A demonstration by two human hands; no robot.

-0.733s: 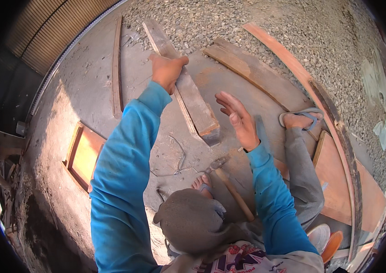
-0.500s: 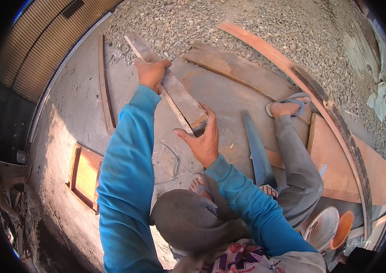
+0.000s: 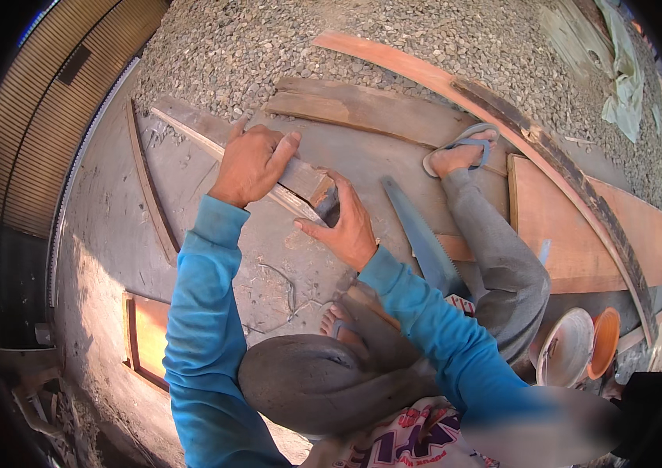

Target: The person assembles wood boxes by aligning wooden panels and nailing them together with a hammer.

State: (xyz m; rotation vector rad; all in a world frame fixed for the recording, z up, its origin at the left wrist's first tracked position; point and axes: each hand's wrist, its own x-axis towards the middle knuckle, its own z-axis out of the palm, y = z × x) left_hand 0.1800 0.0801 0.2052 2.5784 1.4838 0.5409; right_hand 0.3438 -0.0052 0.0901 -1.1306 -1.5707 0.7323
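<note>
A wooden board (image 3: 309, 181) with a thinner pale strip (image 3: 202, 142) along its near side points away to the far left. My left hand (image 3: 253, 162) is closed over both pieces from above, partway along them. At their near end, my right hand (image 3: 350, 226) holds the board between thumb and fingers, the thumb at the strip's end. A dark patch shows on the board's end beside my fingers. Right of that hand, a handsaw (image 3: 423, 238) lies on the concrete, its handle partly hidden by my leg.
A thin wood strip (image 3: 148, 183) and a shallow wooden frame (image 3: 148, 335) lie at left. Weathered planks (image 3: 354, 109), a long reddish board (image 3: 393, 62) and a plywood sheet (image 3: 580, 226) lie beyond my sandalled foot. Two round dishes (image 3: 565, 347) sit at right. Bent wire (image 3: 290, 300) lies near my knee.
The view has shifted. The board and strip have swung to point farther left, and my left hand has slid along them toward the near end. My right hand keeps its hold there.
</note>
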